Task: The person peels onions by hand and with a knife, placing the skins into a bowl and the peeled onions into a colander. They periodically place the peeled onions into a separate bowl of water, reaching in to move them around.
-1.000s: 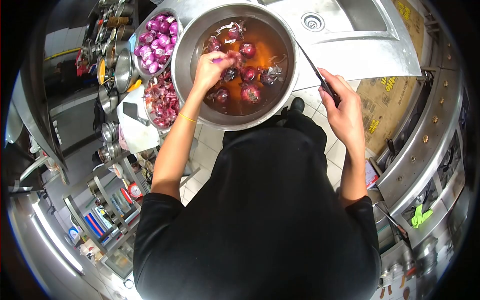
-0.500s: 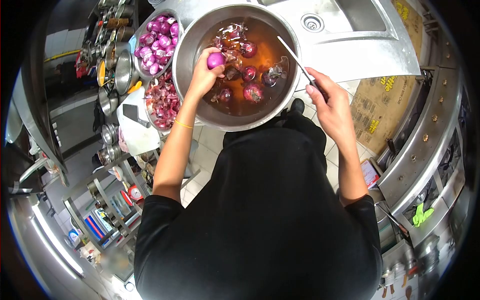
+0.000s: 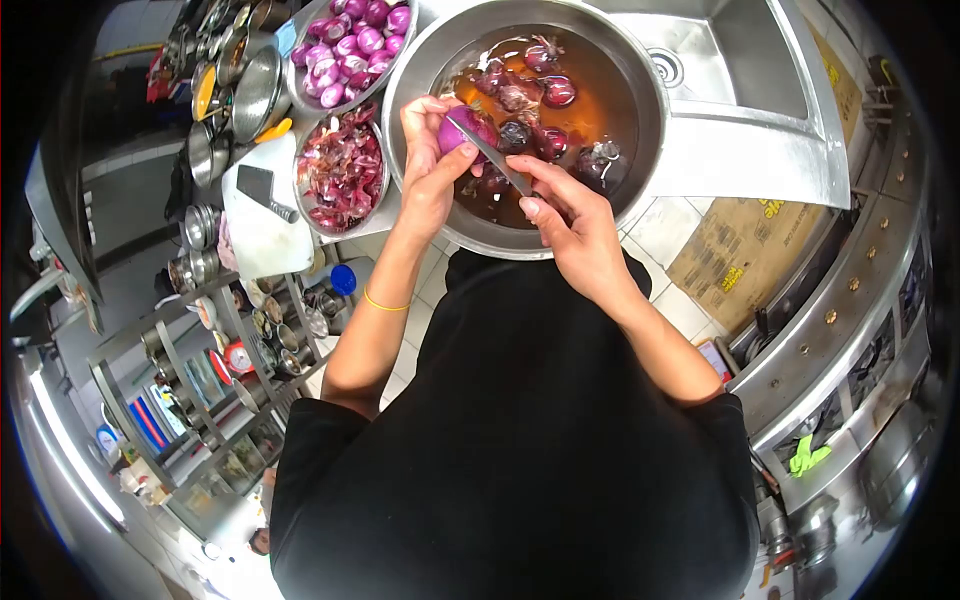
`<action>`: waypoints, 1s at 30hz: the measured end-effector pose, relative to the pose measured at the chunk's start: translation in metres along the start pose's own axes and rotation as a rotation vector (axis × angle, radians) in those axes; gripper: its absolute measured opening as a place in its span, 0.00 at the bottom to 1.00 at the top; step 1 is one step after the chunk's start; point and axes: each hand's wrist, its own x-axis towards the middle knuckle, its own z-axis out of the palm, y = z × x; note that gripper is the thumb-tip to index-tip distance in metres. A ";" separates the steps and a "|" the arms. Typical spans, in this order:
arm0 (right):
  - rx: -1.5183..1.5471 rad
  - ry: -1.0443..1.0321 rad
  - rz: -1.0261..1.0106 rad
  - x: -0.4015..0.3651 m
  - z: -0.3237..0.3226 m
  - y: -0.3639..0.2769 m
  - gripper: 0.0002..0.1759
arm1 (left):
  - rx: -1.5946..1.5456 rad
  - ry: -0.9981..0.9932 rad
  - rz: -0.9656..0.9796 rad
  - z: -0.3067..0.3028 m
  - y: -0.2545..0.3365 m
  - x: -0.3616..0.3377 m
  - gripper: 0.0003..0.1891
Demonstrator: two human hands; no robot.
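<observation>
My left hand (image 3: 425,180) is wrapped round a purple-red onion (image 3: 462,135) above the left side of a wide metal basin (image 3: 655,110). In my right hand (image 3: 578,222) is a small knife (image 3: 492,155), gripped by its handle. Its blade lies across the onion, close to my left thumb. Dark water fills the basin, where several unpeeled red onions (image 3: 560,92) and loose skins float.
Left of the basin stand a colander (image 3: 297,85) of peeled onions and a bowl (image 3: 385,165) of skins. A cleaver (image 3: 257,183) lies on a white cutting board (image 3: 285,245). A steel sink (image 3: 745,60) adjoins on the right; cardboard (image 3: 735,262) covers some floor.
My right hand has brought the knife leftward from the basin's right rim onto the onion. My left hand has turned the onion and drawn it slightly nearer. The view has shifted.
</observation>
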 end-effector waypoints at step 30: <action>0.307 -0.174 0.286 0.063 0.199 0.005 0.28 | 0.704 0.200 0.621 -0.181 0.032 -0.056 0.26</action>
